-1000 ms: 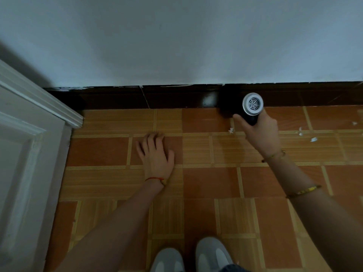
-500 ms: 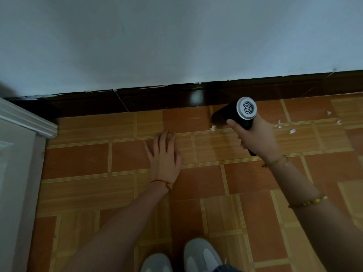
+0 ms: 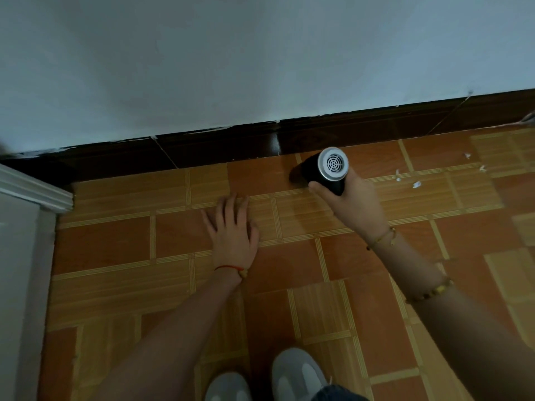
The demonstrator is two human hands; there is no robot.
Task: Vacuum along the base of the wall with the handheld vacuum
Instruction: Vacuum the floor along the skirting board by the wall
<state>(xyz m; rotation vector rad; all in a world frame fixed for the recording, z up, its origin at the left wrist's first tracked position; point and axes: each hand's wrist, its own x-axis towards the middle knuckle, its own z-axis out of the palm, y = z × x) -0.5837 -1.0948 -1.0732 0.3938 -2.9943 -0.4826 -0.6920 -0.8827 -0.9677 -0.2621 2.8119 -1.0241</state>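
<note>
My right hand (image 3: 354, 202) grips the black handheld vacuum (image 3: 322, 169). Its silver vented rear cap faces me and its nose points left, down at the tiled floor just in front of the dark brown baseboard (image 3: 220, 150). The nozzle tip itself is dark and hard to make out. The baseboard runs along the foot of the pale wall (image 3: 231, 59). My left hand (image 3: 233, 230) lies flat, palm down, fingers spread, on the orange tiles to the left of the vacuum.
Several small white scraps (image 3: 415, 184) lie on the tiles right of the vacuum. A white door frame (image 3: 31, 195) stands at the left edge. My two grey shoes (image 3: 295, 371) are at the bottom centre.
The vacuum's nose has swung leftward and the white scrap that lay beside it is gone. The view has tilted, so the baseboard now slopes up to the right. My left hand stays planted.
</note>
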